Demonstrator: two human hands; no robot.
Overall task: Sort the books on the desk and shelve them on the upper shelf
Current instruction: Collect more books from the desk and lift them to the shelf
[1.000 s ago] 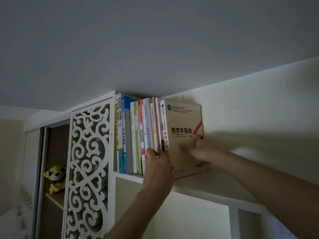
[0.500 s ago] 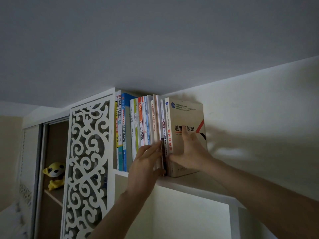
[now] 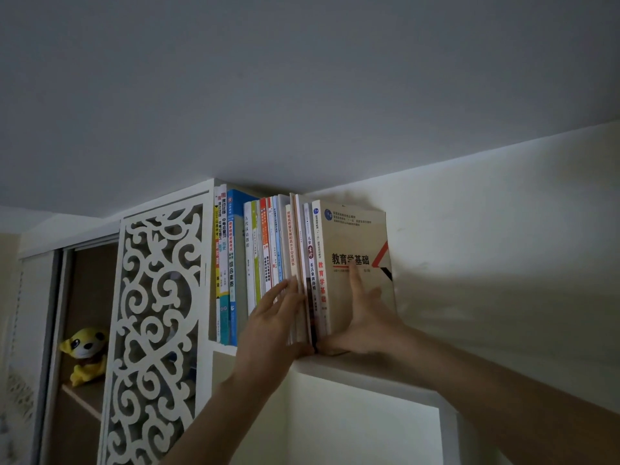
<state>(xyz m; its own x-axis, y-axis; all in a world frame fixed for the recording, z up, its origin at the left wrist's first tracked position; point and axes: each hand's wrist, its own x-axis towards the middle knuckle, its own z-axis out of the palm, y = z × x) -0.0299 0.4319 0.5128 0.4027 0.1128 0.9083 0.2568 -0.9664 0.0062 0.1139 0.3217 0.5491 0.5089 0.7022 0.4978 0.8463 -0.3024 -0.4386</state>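
Dim, bluish-grey view. Soft light brightens the wall (image 3: pixel 486 236) at right; the books (image 3: pixel 288 260) and forearms cast blurred shadows there. Focus is soft; straight edges bow outward slightly.

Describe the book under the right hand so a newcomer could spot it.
Find the upper shelf beside the white lattice panel. The beige book ends the row at the right. Unlike its neighbours' spines, it shows its cover, with a red-and-black corner mark.
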